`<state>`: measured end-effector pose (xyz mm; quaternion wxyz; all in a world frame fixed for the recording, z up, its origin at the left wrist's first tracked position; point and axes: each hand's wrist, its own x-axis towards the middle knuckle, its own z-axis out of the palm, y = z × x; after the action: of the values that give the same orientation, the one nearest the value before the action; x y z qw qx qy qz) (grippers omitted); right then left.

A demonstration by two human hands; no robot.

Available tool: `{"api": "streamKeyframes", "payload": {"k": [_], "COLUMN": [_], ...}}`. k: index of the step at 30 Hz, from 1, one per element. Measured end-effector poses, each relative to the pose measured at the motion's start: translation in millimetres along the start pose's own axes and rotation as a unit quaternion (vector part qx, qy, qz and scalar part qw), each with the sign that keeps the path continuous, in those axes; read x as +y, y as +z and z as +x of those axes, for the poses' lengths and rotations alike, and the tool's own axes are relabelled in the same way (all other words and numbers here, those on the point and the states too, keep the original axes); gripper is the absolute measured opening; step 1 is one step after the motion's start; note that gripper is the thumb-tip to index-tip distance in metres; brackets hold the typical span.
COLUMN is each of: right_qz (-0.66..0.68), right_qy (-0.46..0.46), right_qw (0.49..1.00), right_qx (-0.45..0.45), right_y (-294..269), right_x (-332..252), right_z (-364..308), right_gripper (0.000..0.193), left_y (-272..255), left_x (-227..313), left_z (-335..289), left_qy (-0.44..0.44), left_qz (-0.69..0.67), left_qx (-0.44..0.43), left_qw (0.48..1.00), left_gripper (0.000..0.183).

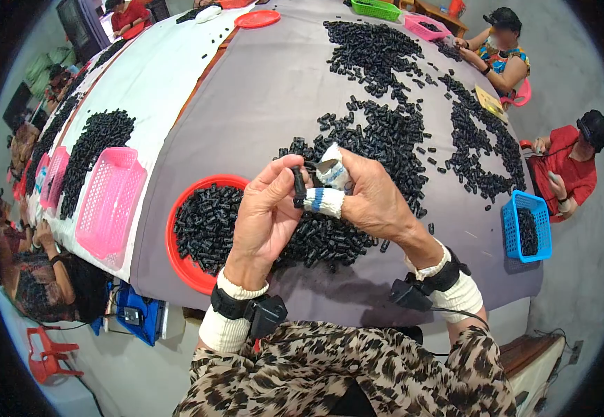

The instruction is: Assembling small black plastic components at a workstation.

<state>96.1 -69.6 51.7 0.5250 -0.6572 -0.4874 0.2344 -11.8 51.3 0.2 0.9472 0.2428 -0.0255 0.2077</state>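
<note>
My left hand (264,219) is closed, pinching a small black cylindrical part (299,186) upright between thumb and fingers. Close against it, my right hand (378,198) is also closed. White wraps with blue stripes (324,201) cover fingers of that hand. Something thin and greyish shows between its wrapped fingers, too small to name. Beneath my left hand lies a round red tray (171,229) filled with similar black parts. A wide heap of black parts (368,135) spreads over the grey cloth beyond and under my hands.
Pink baskets (111,201) stand on the white cloth at left, beside another black heap (100,142). A blue basket (528,226) with black parts sits at the right edge. A red lid (257,19) lies at the far side. Several people sit around the table.
</note>
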Motion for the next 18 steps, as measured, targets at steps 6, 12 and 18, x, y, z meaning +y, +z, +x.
{"api": "streamKeyframes", "payload": {"k": [6, 12, 18], "right_qz": [-0.029, -0.086, -0.124], "right_qy": [0.013, 0.004, 0.006], "right_qw": [0.999, 0.995, 0.99], "right_qx": [-0.042, -0.055, -0.06], "right_y": [-8, -10, -16], "right_x": [-4, -2, -1], "right_z": [1, 5, 4], "right_gripper": [0.038, 0.039, 0.038], "left_y": [3, 9, 15], "left_x": [-2, -7, -12], "left_z": [-1, -4, -4], "left_qy": [-0.029, -0.037, -0.033], "left_qz": [-0.024, 0.004, 0.062], "left_qx": [-0.027, 0.036, 0.029], "left_qw": [0.999, 0.999, 0.997], "left_gripper": [0.025, 0.025, 0.024]}}
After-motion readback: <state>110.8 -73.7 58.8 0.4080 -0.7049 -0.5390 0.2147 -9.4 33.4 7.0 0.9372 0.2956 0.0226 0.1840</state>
